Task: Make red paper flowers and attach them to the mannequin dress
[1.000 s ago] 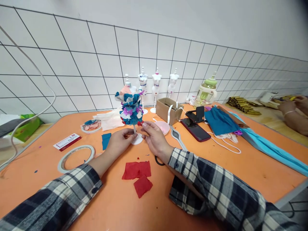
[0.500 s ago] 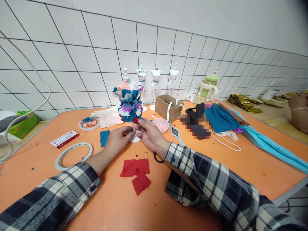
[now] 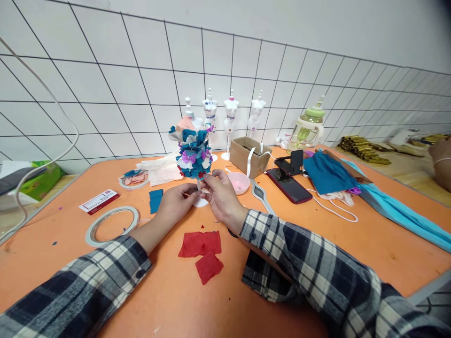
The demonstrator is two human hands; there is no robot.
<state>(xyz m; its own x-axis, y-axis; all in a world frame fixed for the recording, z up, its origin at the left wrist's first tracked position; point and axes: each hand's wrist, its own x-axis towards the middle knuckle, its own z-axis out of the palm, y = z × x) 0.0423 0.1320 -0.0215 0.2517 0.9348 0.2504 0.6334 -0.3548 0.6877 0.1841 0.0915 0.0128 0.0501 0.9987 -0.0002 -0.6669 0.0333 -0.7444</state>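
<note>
A small white mannequin (image 3: 190,123) stands upright on its stand, dressed in crinkled blue, white, purple and peach paper with red bits at the hem. My left hand (image 3: 177,202) has its fingers closed around the thin stand pole below the skirt. Close by on the right, my right hand (image 3: 222,196) has thumb and fingers pinched just under the red trim; what lies between the fingertips is too small to make out. Two red paper pieces (image 3: 201,244) lie in front of the hands. A blue paper piece (image 3: 155,201) is left of my left hand.
Three more mannequins (image 3: 231,111) stand behind. To the right are a cardboard box (image 3: 243,157), pink bowl (image 3: 238,182), phone (image 3: 289,185), bottle (image 3: 307,127) and blue paper (image 3: 327,172). Tape roll (image 3: 112,225) and card (image 3: 99,201) lie left. A person's arm (image 3: 441,162) shows at far right.
The view has shifted slightly, so most things sit a little further right. My right hand's fingers have curled in more beneath the skirt's hem. My left hand remains at the pole.
</note>
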